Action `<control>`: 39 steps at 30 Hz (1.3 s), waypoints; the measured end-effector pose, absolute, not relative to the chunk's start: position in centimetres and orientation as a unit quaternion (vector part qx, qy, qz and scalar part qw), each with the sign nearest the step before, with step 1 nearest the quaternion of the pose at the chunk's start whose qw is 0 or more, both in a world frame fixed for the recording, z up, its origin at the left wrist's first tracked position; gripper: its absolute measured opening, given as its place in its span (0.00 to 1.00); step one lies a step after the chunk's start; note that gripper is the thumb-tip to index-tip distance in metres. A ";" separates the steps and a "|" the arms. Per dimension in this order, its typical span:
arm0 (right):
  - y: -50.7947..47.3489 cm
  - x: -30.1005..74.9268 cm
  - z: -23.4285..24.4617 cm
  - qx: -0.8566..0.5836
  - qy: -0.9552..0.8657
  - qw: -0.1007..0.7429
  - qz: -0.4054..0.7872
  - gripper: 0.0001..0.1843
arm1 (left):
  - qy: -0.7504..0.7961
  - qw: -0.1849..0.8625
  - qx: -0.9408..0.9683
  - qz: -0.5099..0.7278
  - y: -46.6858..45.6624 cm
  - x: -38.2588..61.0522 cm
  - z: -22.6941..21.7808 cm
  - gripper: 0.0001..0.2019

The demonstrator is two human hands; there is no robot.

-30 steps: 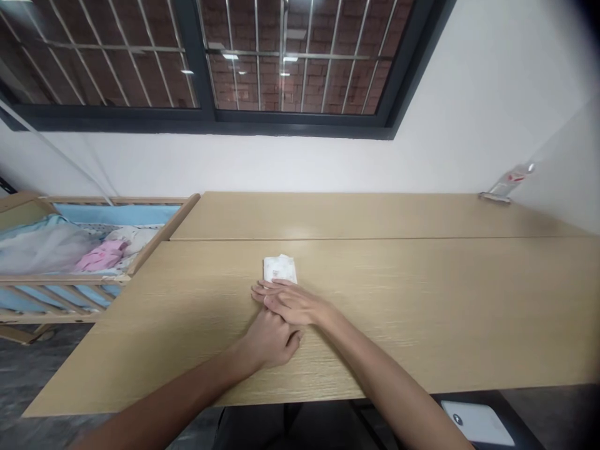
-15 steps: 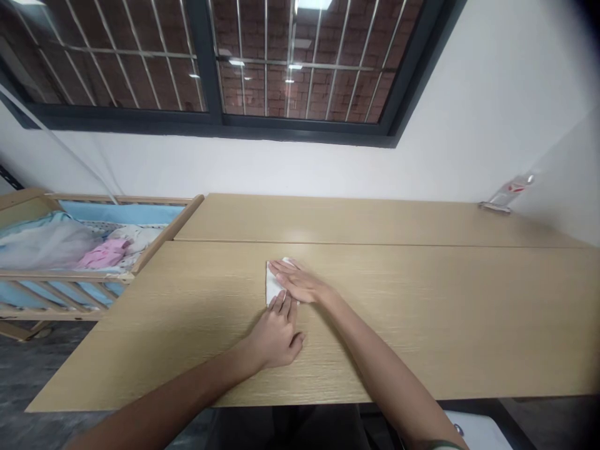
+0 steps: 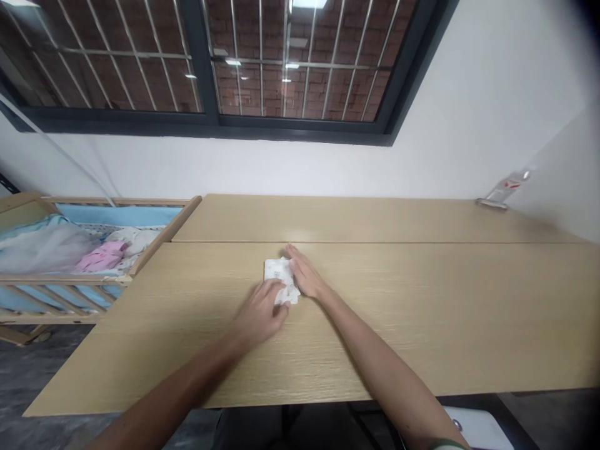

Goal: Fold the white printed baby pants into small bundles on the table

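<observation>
A small stack of white sheets (image 3: 280, 270) with faint grey marks lies on the wooden tabletop (image 3: 422, 312). Its corners stick out unevenly, and its exact kind is too blurred to make out. My left hand (image 3: 262, 312) holds the lower left part of the stack, with bent fingers over its left side and the thumb at its bottom edge. Against the right edge rests my right hand (image 3: 304, 275), its fingers stretched out and pointing away from me. The fingers of my left hand cover the lower left corner of the stack.
To the left stands a wooden crib (image 3: 164, 237) with blue lining and a pink cloth (image 3: 103, 256) inside. A clear plastic object (image 3: 504, 190) leans at the back right corner. A barred window (image 3: 300, 62) is above. Below the front edge at right sits a white object (image 3: 475, 428).
My right hand has slid off the top of the white stack to its right edge. My left hand has moved left and curled around the lower left corner. More of the stack shows.
</observation>
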State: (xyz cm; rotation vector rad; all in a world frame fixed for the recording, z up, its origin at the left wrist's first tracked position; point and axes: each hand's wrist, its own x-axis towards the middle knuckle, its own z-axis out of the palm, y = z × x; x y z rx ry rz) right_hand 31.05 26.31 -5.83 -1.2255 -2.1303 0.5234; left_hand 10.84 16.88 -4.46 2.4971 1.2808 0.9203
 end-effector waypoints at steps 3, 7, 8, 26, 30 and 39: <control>26.5 31.3 -6.1 -0.500 -0.758 0.375 0.188 0.38 | 0.514 0.062 0.803 0.294 18.6 9.7 -4.3 0.10; 27.0 31.2 -6.5 -0.506 -0.713 0.444 0.195 0.33 | 0.600 0.049 0.773 0.201 19.8 8.9 -4.6 0.12; 27.1 31.2 -6.6 -0.506 -0.702 0.458 0.200 0.32 | 0.609 0.048 0.770 0.183 19.9 8.9 -4.6 0.13; 27.0 31.1 -6.7 -0.502 -0.677 0.479 0.245 0.23 | 0.609 0.063 0.776 0.149 20.5 9.3 -5.0 0.17; 26.9 30.9 -6.7 -0.488 -0.704 0.460 0.233 0.15 | 0.591 0.077 0.788 0.157 20.6 9.3 -5.0 0.15; 26.0 30.3 -6.5 -0.489 -0.718 0.441 0.225 0.08 | 0.583 0.136 0.784 0.164 21.0 9.3 -5.0 0.10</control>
